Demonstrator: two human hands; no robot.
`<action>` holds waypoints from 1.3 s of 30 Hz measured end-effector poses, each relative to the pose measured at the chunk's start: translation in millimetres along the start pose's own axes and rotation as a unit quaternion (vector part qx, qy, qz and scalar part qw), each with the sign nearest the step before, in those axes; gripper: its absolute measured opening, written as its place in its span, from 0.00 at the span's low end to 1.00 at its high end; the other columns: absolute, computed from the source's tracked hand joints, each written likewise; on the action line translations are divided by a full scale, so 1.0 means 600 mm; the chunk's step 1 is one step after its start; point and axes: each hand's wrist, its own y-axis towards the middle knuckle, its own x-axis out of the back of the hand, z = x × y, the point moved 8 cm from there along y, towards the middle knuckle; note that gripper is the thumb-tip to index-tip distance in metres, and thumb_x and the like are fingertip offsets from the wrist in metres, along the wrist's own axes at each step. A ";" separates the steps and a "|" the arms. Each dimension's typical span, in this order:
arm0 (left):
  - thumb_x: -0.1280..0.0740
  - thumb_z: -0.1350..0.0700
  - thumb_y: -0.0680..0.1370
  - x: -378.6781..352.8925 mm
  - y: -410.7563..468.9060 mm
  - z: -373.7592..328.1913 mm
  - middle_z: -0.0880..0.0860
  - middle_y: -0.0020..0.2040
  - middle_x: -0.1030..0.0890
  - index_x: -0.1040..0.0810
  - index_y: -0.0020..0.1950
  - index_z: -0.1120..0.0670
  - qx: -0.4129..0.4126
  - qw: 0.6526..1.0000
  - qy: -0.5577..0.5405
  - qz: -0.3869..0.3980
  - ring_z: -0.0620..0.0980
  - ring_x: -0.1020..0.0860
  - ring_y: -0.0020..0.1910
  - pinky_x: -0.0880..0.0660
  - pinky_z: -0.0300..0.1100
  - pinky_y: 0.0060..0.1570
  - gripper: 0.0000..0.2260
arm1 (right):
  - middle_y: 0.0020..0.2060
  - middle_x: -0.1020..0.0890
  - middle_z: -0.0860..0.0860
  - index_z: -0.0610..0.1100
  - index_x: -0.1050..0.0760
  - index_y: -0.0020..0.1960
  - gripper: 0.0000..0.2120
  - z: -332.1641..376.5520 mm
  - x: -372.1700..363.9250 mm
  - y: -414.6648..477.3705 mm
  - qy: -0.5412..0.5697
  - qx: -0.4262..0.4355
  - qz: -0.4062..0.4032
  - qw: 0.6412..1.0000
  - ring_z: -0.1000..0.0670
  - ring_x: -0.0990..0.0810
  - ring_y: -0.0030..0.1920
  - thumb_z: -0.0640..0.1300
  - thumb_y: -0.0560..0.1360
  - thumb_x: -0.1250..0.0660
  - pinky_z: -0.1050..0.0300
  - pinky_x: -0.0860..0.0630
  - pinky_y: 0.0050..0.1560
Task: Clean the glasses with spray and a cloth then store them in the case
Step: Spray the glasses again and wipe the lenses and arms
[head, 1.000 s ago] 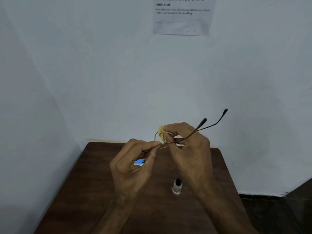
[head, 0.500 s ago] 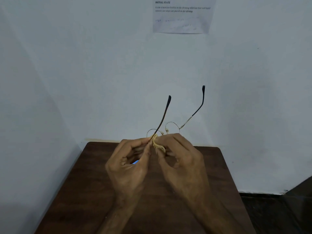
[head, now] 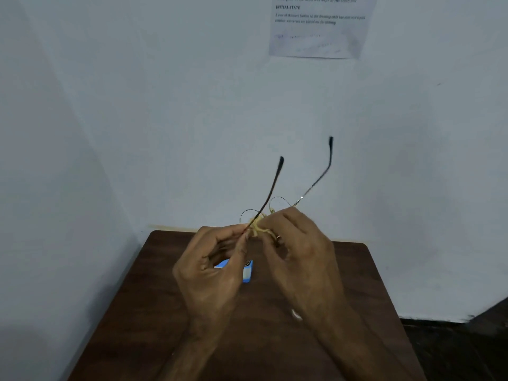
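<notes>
Presently, my left hand [head: 211, 270]: fingertips pinching glasses [head: 272, 189] temple.
My right hand [head: 299, 254]: fingers pinching yellow cloth [head: 259, 229], apparently against a lens.

Yellow cloth [head: 258, 228]; blue case [head: 247, 273]; dark brown table [head: 143, 312].

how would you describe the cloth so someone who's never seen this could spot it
Above the far edge of the dark wooden table, the left hand and the right hand meet in the air. Bunched in the right hand's fingertips is the cloth, against the thin wire glasses. It is the only soft, pale yellow thing there.
</notes>
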 end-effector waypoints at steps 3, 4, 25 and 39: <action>0.20 0.66 0.73 0.017 0.012 0.007 0.51 0.45 0.15 0.14 0.51 0.55 -0.029 0.999 0.017 0.009 0.46 0.15 0.46 0.18 0.39 0.49 0.11 | 0.47 0.16 0.51 0.44 0.16 0.50 0.07 0.017 -0.009 0.015 0.007 0.023 0.004 1.000 0.50 0.18 0.45 0.35 0.75 0.24 0.53 0.19 0.45; 0.20 0.66 0.73 0.020 0.015 0.008 0.51 0.46 0.15 0.14 0.51 0.55 -0.040 0.999 0.023 0.017 0.46 0.15 0.46 0.18 0.41 0.49 0.10 | 0.47 0.16 0.51 0.44 0.16 0.50 0.07 0.013 -0.009 0.022 0.001 0.012 -0.014 1.000 0.50 0.17 0.45 0.35 0.75 0.24 0.52 0.18 0.45; 0.33 0.48 0.81 0.107 0.060 0.039 0.51 0.46 0.15 0.21 0.57 0.52 -0.180 0.981 0.071 -0.010 0.44 0.24 0.48 0.30 0.21 0.61 0.10 | 0.49 0.14 0.54 0.44 0.17 0.49 0.06 0.098 -0.085 0.073 0.098 0.017 0.014 0.995 0.56 0.15 0.50 0.34 0.77 0.25 0.56 0.17 0.47; 0.21 0.57 0.74 0.123 0.077 0.082 0.42 0.48 0.17 0.17 0.52 0.51 -0.053 0.998 0.011 0.018 0.34 0.18 0.50 0.21 0.30 0.53 0.09 | 0.43 0.16 0.56 0.46 0.18 0.48 0.05 0.099 -0.107 0.020 0.137 -0.072 0.025 0.988 0.53 0.16 0.43 0.40 0.76 0.23 0.57 0.17 0.41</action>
